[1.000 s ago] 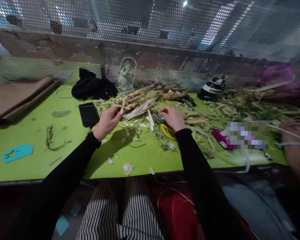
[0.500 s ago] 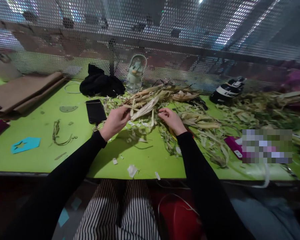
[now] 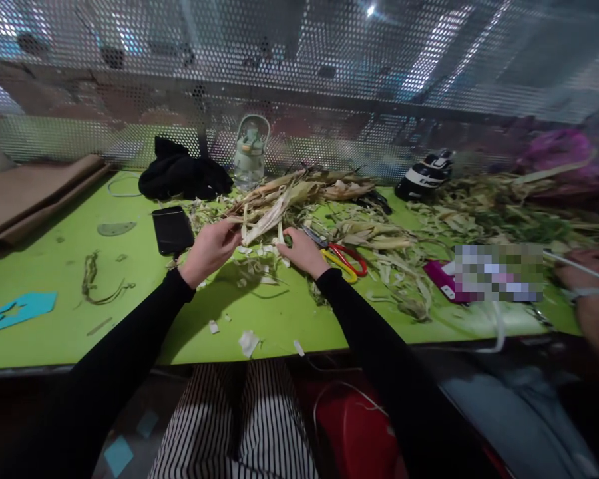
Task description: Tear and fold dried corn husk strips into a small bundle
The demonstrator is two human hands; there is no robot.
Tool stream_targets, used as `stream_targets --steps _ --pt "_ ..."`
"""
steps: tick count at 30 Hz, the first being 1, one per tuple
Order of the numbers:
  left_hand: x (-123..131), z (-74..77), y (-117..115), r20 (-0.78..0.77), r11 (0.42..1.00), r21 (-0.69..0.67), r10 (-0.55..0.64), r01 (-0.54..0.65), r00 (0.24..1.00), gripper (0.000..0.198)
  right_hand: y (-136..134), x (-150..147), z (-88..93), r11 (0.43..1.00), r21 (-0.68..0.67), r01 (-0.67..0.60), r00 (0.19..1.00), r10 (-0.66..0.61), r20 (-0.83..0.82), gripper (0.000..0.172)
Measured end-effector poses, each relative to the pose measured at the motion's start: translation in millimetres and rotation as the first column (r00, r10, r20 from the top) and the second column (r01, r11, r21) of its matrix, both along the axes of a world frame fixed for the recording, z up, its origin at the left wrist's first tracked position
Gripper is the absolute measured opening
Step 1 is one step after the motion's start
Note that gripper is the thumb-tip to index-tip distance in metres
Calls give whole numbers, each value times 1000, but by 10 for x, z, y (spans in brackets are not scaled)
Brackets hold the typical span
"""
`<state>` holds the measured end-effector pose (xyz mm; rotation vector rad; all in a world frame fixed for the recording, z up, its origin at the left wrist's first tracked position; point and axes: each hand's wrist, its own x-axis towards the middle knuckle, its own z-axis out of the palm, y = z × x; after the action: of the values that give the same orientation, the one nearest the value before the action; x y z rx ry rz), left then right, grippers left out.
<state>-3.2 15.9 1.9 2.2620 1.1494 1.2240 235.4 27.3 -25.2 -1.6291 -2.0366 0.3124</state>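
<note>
Dry corn husks (image 3: 274,216) lie in a loose bundle at the middle of the green table. My left hand (image 3: 210,249) is closed at the left end of a pale husk piece, fingertips pressed together on it. My right hand (image 3: 303,251) pinches the lower end of a narrow husk strip (image 3: 281,234). Scissors with red and yellow handles (image 3: 348,261) lie just right of my right hand, their blades pointing toward the husks. Small pale scraps (image 3: 259,266) are scattered below the hands.
A phone (image 3: 173,230), black cloth (image 3: 182,174) and clear bottle (image 3: 250,156) stand or lie at the left and back. A black bottle (image 3: 423,176) leans at the back right. Another person's hand (image 3: 594,279) rests at the right edge, near a purple packet (image 3: 442,278).
The view has shifted right. My right hand has moved left toward the husk strip and closed on it, uncovering the scissors. Another person's hand has come into view at the right.
</note>
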Motion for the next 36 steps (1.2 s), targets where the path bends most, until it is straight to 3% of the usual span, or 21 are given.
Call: stream_targets --steps 6,11,17,20,23,29,36 --pt "21 -28 18 -52 1000 -5 -2 2 999 12 -43 -52 37 995 53 -88 995 90 -37 24" --pt "45 -74 30 -57 1000 14 5 -4 998 13 35 -26 8 994 106 -10 996 20 -91 21" --pt "33 -78 38 -39 998 55 35 -33 999 12 203 388 148 967 186 176 972 -141 -190 55" --pt "33 -68 38 -32 997 67 29 -27 999 12 214 689 195 922 191 337 941 -336 -40 42" --pt "34 -65 35 -41 996 86 24 -20 999 12 182 863 155 931 112 348 931 -357 73 30" --pt "16 -69 28 -56 997 74 -6 10 998 12 154 767 48 930 55 364 898 -366 243 23" --pt "7 -54 5 -68 999 47 -1 4 998 14 120 699 87 912 101 396 877 -409 253 18"
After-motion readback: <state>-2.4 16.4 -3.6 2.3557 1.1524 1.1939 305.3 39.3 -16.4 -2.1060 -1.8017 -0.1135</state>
